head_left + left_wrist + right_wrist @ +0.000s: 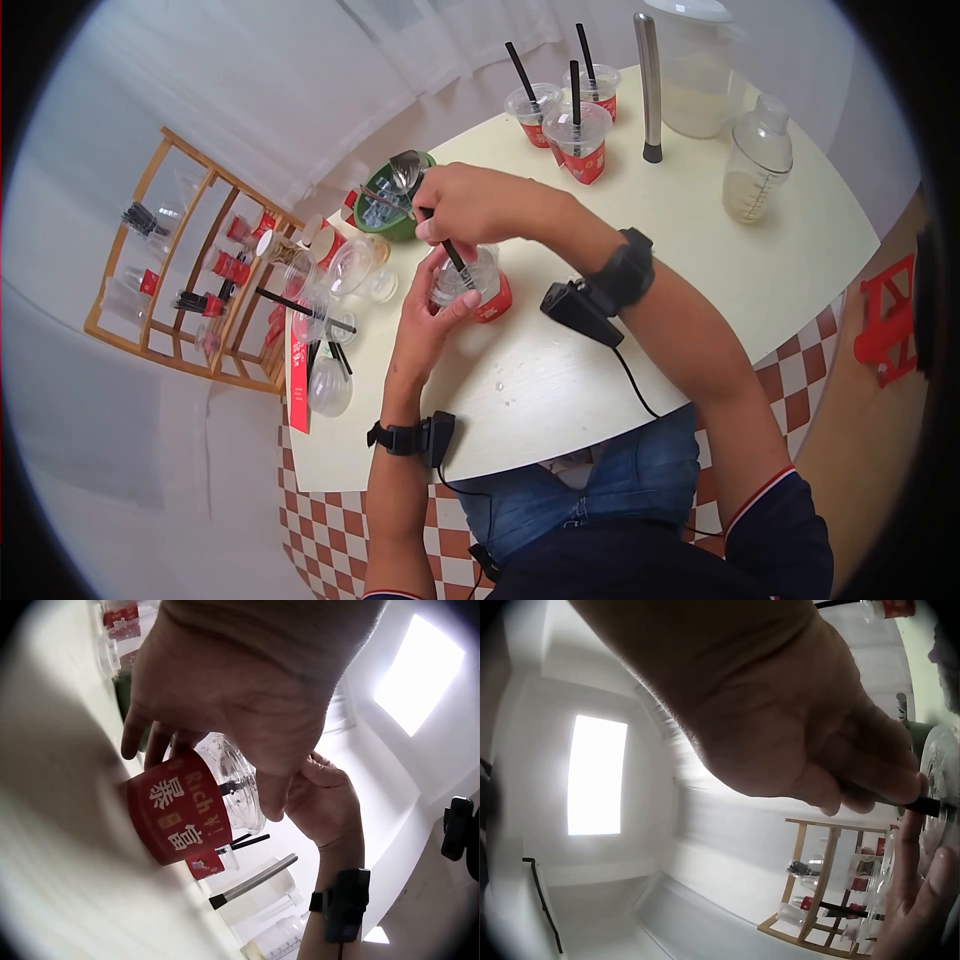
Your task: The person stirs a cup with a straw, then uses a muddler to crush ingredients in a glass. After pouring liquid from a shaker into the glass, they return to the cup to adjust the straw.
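A clear cup with a red sleeve (488,296) and a dome lid (462,280) stands on the cream table (600,400). My left hand (428,322) grips it from the near side, fingers curled round the lid and wall. My right hand (470,205) pinches a black straw (456,256) whose lower end is at the top of the lid. The left wrist view shows my left hand (225,697) round the red sleeve (176,817), with my right hand (322,802) behind. In the right wrist view my right hand (780,712) pinches the straw (924,804) above the lid (939,761).
Three lidded cups with straws (575,130) stand at the back, beside a metal rod (650,85), a pitcher (700,75) and a shaker bottle (757,160). A green bowl (400,218) holds spoons. Loose lids and cups (330,300) lie left, by a wooden rack (190,270).
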A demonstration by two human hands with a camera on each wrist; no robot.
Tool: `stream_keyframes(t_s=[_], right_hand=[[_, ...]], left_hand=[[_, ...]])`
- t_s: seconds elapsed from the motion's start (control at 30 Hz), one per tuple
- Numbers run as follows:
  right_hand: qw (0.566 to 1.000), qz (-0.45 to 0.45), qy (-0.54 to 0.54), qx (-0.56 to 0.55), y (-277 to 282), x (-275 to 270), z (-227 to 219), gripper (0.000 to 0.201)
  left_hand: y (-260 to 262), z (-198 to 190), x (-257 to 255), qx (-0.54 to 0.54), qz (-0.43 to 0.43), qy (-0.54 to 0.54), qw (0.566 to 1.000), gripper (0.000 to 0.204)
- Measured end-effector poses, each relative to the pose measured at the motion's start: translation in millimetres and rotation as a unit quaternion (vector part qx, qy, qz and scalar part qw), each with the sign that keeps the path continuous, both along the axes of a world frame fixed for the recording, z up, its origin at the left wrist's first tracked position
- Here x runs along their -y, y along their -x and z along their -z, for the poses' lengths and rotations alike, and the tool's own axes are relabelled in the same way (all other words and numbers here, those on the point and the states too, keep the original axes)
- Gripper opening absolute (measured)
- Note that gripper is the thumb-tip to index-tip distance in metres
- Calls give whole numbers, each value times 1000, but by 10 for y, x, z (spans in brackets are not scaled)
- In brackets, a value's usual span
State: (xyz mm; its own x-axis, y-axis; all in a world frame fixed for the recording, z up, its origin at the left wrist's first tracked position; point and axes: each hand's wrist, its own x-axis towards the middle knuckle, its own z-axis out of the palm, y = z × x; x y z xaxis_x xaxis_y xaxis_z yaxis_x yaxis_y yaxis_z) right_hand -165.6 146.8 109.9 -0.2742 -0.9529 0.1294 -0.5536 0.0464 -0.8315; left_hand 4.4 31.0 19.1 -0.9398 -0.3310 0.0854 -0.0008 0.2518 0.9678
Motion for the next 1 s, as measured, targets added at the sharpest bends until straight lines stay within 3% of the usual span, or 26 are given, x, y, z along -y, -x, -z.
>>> stream_keyframes(t_s=[0.13,0.17,0.27,0.37,0.47,0.63,0.73,0.77,0.83,0.93,1.0], right_hand=[[963,54,62,-255,-376,27,12,13],[964,45,30,-260,-486,-31,-37,15],[956,38,79,-278,-543,62,84,14],[971,-1,84,-225,-312,92,97,12],[999,-38,23,11,-66,12,51,10],[983,-29,28,178,134,68,161,14],[997,18,1,78,48,51,69,13],[998,38,46,-36,-31,81,90,13],[953,76,132,-262,-278,138,168,13],[949,81,116,-281,-678,153,166,14],[957,73,105,-260,-656,164,172,14]], left_hand=[[7,75,43,6,-8,15,1000,76],[-9,85,56,14,-14,14,1000,75],[-39,125,103,23,-27,10,999,73],[-20,131,135,-3,-31,5,999,74],[10,63,62,-23,-37,3,999,80],[17,36,29,-19,-36,5,999,90],[13,44,32,-15,-36,2,999,86],[10,38,34,-10,-30,15,999,84],[6,26,34,0,-19,40,999,80],[-48,227,140,24,-65,18,997,74],[-39,299,290,16,-56,60,996,72]])
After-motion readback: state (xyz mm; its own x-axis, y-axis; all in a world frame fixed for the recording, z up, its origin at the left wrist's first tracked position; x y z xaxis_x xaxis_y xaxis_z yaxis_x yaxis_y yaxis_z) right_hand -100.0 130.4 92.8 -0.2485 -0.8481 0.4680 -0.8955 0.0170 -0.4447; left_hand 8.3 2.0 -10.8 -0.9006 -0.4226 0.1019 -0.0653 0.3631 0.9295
